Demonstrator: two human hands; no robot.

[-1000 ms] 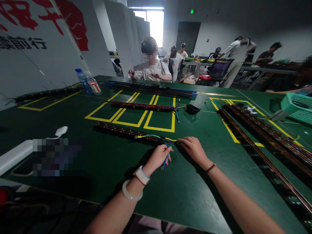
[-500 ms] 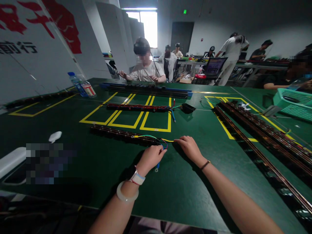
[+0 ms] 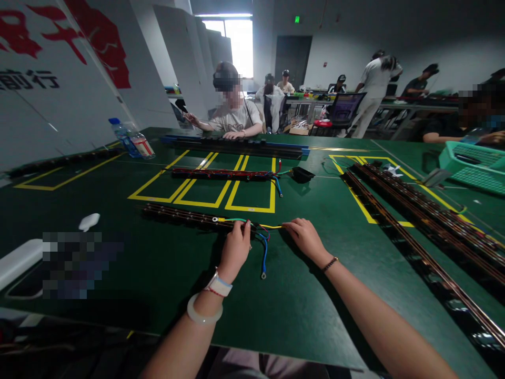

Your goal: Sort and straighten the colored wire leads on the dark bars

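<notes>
A long black strip (image 3: 179,212) with wires along it lies on the green table in front of me. From its right end come a yellow-green wire (image 3: 272,227) and a blue wire (image 3: 264,255), whose ring terminal rests nearer to me. My left hand (image 3: 235,247) is closed over the strip's right part, fingertips pinching the yellow-green wire. To the right, my right hand (image 3: 305,239) pinches that wire's right portion between thumb and forefinger. A ring terminal (image 3: 215,219) shows left of my left hand, on the green stretch of wire.
Beyond lies another wired strip (image 3: 224,174) with a black cap-like piece (image 3: 302,175). Long strips (image 3: 430,252) run along the right, near a green basket (image 3: 473,166). Bottles (image 3: 142,146) stand at back left. A person (image 3: 234,113) sits across the table (image 3: 315,316).
My left hand has moved left and slightly away from me, off the blue wire, onto the yellow-green wire. The blue wire now hangs free toward me. My right hand has barely moved.
</notes>
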